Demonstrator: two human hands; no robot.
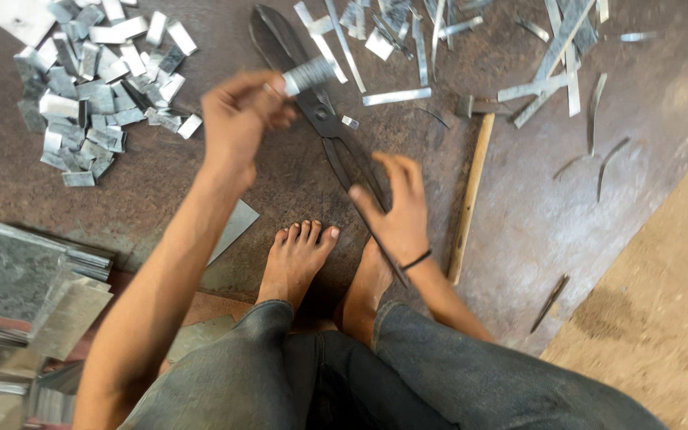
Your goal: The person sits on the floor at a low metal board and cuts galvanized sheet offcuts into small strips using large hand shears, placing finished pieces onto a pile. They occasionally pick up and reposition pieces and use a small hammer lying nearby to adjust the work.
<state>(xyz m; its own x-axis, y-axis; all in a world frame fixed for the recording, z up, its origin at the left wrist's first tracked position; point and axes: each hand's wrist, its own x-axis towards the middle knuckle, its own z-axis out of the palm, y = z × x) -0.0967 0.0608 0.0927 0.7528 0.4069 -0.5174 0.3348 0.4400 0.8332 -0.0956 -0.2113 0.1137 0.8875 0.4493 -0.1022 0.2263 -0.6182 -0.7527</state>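
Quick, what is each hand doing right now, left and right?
Left hand: closed, pinching a small metal strip.
Right hand: fingers spread open, resting on the handle of the large shears.

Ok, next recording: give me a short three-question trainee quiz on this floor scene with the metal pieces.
1. True or false: the left hand pinches a small cut grey sheet-metal piece.
2. Which hand rests on the handles of the large dark metal shears? A left, B right, C neither.
3. Fill in: the heap of small cut grey metal rectangles lies to the person's ____.

Key: 1 true; 2 B; 3 left.
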